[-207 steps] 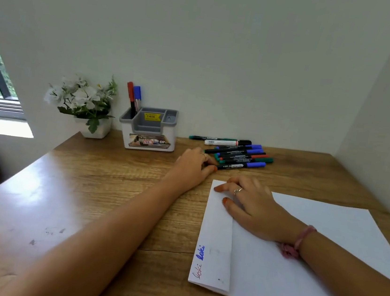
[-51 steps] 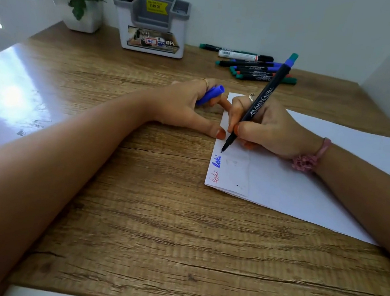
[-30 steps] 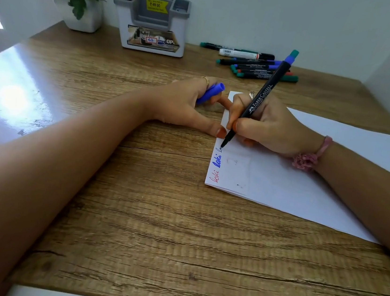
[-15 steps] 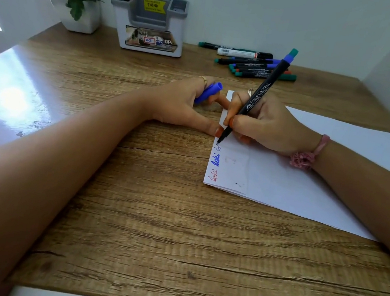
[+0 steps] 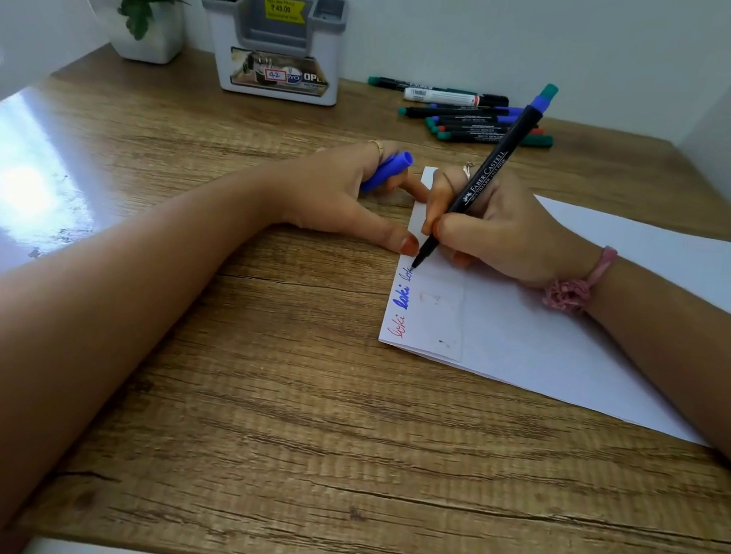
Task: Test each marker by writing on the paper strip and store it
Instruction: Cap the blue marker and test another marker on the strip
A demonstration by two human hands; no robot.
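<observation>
The wooden counter [image 5: 292, 406] carries my folded paper strip [image 5: 430, 312]. My right hand [image 5: 498, 233] pinches a black marker [image 5: 481, 180], its tip touching the strip's left edge above the blue and red words. My left hand [image 5: 346, 196] curls round the blue cap [image 5: 388, 171], thumb at the strip's edge.

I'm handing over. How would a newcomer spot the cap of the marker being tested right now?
Start at the folded paper strip on the wooden desk. Just off its far left corner rests the left hand. Between its curled fingers is the blue marker cap: short, loose and off its marker, unlike the capped markers by the wall.
</observation>
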